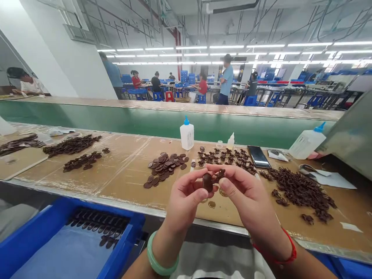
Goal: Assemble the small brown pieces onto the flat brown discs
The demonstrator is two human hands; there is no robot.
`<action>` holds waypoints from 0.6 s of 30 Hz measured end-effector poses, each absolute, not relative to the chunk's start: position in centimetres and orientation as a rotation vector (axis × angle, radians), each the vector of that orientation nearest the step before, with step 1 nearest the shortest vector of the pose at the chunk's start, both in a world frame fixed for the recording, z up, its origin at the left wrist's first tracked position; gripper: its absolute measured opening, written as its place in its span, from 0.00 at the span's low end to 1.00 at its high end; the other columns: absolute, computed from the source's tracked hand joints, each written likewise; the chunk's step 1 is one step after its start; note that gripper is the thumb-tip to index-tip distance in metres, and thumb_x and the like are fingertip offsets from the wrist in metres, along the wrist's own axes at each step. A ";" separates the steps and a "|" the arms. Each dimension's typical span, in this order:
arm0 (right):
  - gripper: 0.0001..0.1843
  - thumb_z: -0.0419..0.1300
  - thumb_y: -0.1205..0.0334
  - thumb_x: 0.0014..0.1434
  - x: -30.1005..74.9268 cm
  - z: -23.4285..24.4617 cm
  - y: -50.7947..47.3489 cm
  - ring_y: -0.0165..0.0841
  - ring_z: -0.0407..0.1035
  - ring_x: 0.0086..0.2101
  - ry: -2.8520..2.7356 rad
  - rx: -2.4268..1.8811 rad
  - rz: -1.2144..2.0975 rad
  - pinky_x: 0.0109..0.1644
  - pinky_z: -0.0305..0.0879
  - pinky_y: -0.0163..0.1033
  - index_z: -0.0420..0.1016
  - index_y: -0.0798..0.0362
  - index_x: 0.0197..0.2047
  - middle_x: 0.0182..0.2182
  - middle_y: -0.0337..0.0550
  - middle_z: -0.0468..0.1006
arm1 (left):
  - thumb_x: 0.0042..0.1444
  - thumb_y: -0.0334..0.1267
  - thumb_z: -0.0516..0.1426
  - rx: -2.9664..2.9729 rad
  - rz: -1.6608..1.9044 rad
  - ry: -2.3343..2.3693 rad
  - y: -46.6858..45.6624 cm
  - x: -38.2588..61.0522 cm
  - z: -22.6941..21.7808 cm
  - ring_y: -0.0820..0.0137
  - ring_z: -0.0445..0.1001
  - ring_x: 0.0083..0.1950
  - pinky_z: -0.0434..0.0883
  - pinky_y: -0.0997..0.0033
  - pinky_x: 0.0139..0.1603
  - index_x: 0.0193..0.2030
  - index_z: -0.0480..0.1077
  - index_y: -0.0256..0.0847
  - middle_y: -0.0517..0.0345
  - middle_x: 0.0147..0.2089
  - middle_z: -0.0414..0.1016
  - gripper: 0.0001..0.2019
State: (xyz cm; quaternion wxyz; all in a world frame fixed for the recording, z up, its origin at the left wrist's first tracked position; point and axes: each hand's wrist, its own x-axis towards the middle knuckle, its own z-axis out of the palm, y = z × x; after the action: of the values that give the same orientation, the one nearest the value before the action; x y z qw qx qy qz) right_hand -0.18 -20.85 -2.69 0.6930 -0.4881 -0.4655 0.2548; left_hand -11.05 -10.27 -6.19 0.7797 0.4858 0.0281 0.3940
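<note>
My left hand [186, 195] pinches a dark brown oval piece [207, 181] between thumb and fingers above the front of the bench. My right hand [247, 193] meets it from the right, fingertips closed on a small brown ornate piece [219, 175] that touches the oval. A green bangle sits on my left wrist and a red cord on my right. Just behind my hands lie a pile of brown oval discs [164, 167] and a group of small brown ornate pieces [225, 157].
A white glue bottle [187, 134] with a blue cap stands behind the discs, a smaller one [231, 140] beside it, a black phone [258, 156] to the right. A brown heap [299, 190] lies right. A blue bin [72, 240] sits lower left. Other people work far behind.
</note>
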 end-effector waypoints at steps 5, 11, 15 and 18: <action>0.04 0.62 0.62 0.65 0.6 -2.8 -21.9 0.36 0.75 0.43 -1.014 -1.087 0.587 0.44 0.77 0.37 0.77 0.52 0.37 0.50 0.45 0.78 | 0.46 0.37 0.70 1.074 0.898 0.090 -11.2 -10.0 -6.3 0.73 0.80 0.38 0.78 0.83 0.36 0.44 0.81 0.50 0.58 0.41 0.83 0.15; 0.05 0.62 0.63 0.65 1.5 -2.8 -22.4 0.40 0.74 0.48 -1.022 -1.079 0.605 0.46 0.77 0.39 0.76 0.51 0.36 0.51 0.45 0.77 | 0.45 0.39 0.71 1.096 0.906 0.157 -11.6 -9.2 -6.3 0.71 0.79 0.37 0.79 0.78 0.35 0.42 0.81 0.49 0.56 0.39 0.82 0.15; 0.04 0.62 0.63 0.65 1.9 -2.9 -22.6 0.40 0.74 0.48 -1.010 -1.079 0.612 0.46 0.77 0.39 0.76 0.51 0.37 0.52 0.45 0.77 | 0.46 0.38 0.70 1.117 0.894 0.136 -11.6 -9.0 -6.4 0.72 0.79 0.36 0.78 0.80 0.33 0.43 0.81 0.50 0.56 0.40 0.82 0.15; 0.05 0.61 0.63 0.65 2.0 -3.0 -22.6 0.40 0.74 0.48 -1.030 -1.099 0.588 0.48 0.76 0.40 0.76 0.51 0.36 0.52 0.45 0.77 | 0.47 0.39 0.70 1.127 0.894 0.135 -11.5 -8.9 -6.5 0.72 0.79 0.35 0.78 0.80 0.32 0.45 0.80 0.49 0.55 0.40 0.82 0.16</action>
State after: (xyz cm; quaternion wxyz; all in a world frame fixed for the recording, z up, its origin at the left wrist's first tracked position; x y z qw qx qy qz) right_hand 2.05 -22.65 -3.02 0.6907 -0.4915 -0.4607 0.2629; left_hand -8.85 -11.54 -6.50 0.7501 0.5159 0.0616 0.4091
